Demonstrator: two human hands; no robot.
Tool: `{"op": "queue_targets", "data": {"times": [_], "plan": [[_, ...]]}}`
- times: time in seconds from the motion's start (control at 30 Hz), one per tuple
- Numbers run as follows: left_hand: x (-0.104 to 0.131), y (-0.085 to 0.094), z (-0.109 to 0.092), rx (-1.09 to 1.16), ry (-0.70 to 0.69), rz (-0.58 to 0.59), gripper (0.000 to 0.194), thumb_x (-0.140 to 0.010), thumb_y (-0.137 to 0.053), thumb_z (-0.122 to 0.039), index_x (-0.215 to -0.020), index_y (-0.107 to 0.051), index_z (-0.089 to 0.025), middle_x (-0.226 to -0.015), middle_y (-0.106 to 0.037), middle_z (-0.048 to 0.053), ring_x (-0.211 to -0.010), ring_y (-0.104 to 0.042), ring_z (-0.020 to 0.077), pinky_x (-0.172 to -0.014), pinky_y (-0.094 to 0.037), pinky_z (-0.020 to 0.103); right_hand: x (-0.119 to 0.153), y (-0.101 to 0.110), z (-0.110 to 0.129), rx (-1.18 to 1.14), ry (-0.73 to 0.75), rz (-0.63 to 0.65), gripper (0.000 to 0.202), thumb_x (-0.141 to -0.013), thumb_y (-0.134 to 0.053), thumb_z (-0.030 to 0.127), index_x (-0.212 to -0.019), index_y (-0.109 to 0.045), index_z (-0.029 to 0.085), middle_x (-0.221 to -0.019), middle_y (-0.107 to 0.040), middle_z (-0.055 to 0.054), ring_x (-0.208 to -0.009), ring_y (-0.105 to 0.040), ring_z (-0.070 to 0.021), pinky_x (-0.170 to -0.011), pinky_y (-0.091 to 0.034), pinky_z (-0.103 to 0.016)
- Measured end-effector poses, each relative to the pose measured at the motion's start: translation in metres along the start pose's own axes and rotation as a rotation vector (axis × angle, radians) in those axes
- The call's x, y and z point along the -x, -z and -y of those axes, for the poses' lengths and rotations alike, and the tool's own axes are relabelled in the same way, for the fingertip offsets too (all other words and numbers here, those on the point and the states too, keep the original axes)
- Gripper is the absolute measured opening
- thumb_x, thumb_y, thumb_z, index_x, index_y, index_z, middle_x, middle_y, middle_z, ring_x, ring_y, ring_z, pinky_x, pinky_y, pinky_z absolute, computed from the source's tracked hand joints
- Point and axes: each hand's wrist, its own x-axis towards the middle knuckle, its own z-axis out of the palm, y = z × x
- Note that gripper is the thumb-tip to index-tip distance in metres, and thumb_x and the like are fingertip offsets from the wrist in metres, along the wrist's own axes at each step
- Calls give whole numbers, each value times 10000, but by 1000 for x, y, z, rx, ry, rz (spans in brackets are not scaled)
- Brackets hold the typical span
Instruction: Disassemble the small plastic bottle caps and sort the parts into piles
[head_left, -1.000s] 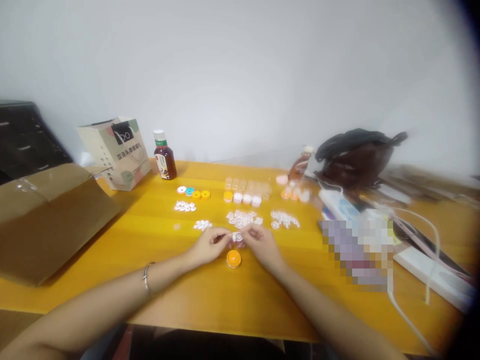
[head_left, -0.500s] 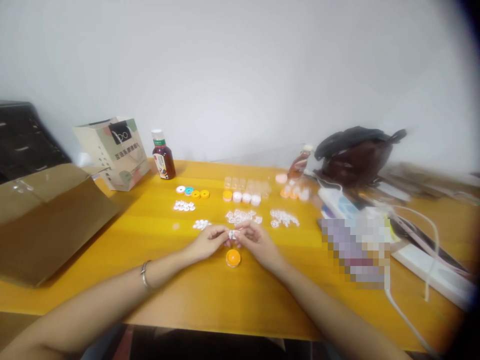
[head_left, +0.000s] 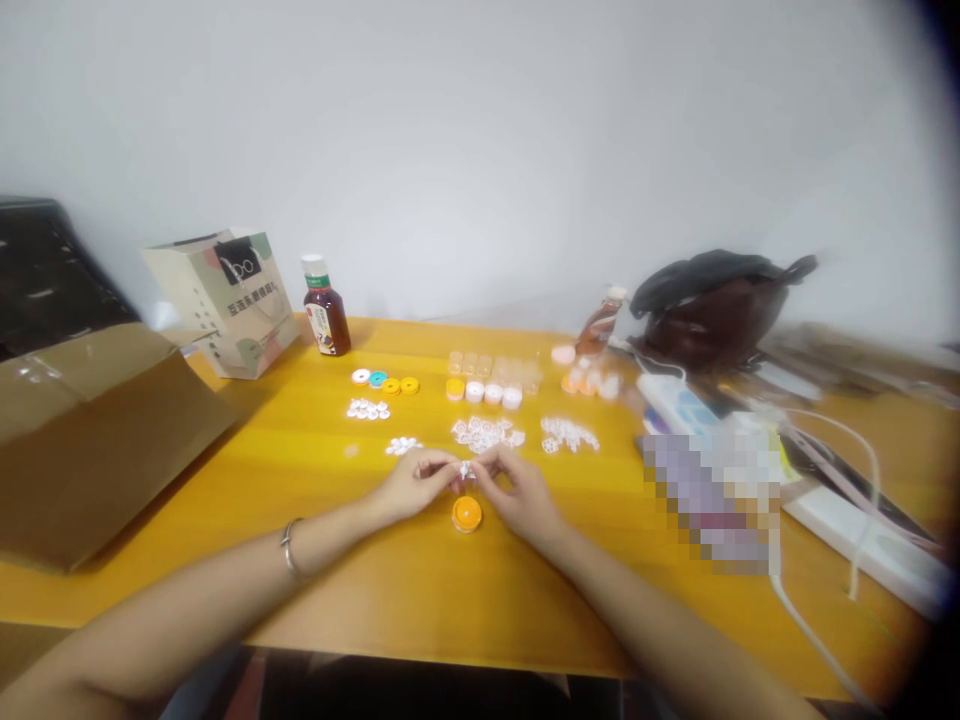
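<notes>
My left hand [head_left: 420, 482] and my right hand [head_left: 514, 487] meet above the table, fingertips pinched on a small white plastic piece [head_left: 466, 470] between them. Its exact shape is too small to make out. Just below the fingers, a round orange cap [head_left: 466, 514] lies on the table. Beyond my hands are a pile of small white round pieces [head_left: 403, 446], a heap of white openwork pieces [head_left: 487, 434] and another heap of clear-white pieces [head_left: 570, 435].
Further back stand orange and white caps [head_left: 493, 395], clear cups [head_left: 480, 364] and coloured rings [head_left: 378, 380]. A dark bottle [head_left: 327, 310], a paper bag [head_left: 236, 305] and a cardboard box [head_left: 97, 440] are at left. A power strip [head_left: 862, 545] with cables lies at right.
The fingers of my right hand have curled in closer around the small white piece. Both hands stay in nearly the same place above the orange cap.
</notes>
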Motion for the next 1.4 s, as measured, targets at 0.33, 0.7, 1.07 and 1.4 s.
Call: {"op": "queue_targets", "data": {"times": [0.33,0.7,1.07,1.4], "plan": [[-1,2,1,25,7,-37,291,-827,-498,-336,-655,-606,-128,-641,-633,30,-635,-570,128,-635,-431,222,-1,14,4,243,180,-32,163,-844,-482,322,-754,-571,220,-679,-613,-21,-619,-544,-150,-618,-446,-288],[-2,2,2,157,41,-76,304,-805,-514,-405,-692,-587,-132,-636,-605,20,-634,-551,126,-651,-434,234,-29,49,-26,224,-59,-340,208,-762,-544,375,-759,-647,195,-790,-678,-45,-722,-598,-196,-685,-458,-331],[-3,4,3,148,45,-32,297,-837,-464,-366,-675,-565,-138,-640,-573,11,-646,-531,127,-671,-415,238,-37,34,-48,414,55,-232,204,-751,-584,401,-710,-659,215,-701,-628,-29,-702,-543,-188,-692,-419,-331],[-3,4,3,140,33,-5,291,-850,-428,-340,-672,-545,-141,-643,-538,1,-654,-508,124,-671,-386,234,-22,19,-13,269,250,-150,221,-774,-610,364,-950,-613,230,-842,-592,-45,-774,-536,-189,-709,-432,-328]]}}
